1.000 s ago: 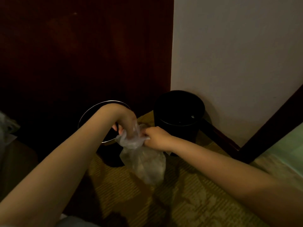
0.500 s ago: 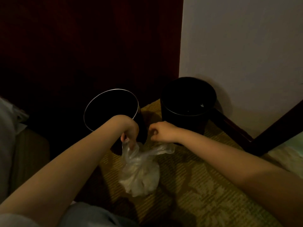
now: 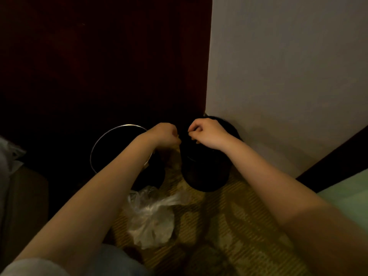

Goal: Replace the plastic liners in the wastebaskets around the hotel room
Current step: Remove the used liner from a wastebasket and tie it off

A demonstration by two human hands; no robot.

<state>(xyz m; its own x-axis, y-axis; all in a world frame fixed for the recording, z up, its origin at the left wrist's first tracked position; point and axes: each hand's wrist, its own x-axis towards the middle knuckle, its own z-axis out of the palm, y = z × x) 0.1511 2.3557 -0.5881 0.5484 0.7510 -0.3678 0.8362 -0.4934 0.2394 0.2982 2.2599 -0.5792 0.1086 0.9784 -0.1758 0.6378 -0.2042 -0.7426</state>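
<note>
Used clear liner [image 3: 151, 220] lies on carpet [image 3: 239, 226] lower centre, prob. light, limp, slick, so grab its bunched neck; L hand [image 3: 163, 134] & R hand [image 3: 207, 132] curled mid-frame by black wastebasket [image 3: 205, 176], can't tell if pinching anything.

I am looking at a dim hotel-room corner: patterned carpet [image 3: 239, 226], dark wood panel [image 3: 99, 56], pale wall [image 3: 288, 66], metal-rimmed wastebasket [image 3: 111, 148] beside black wastebasket [image 3: 205, 176].

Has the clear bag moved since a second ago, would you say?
Yes: the clear bag has dropped from the left wastebasket's rim height to the carpet before it.
</note>
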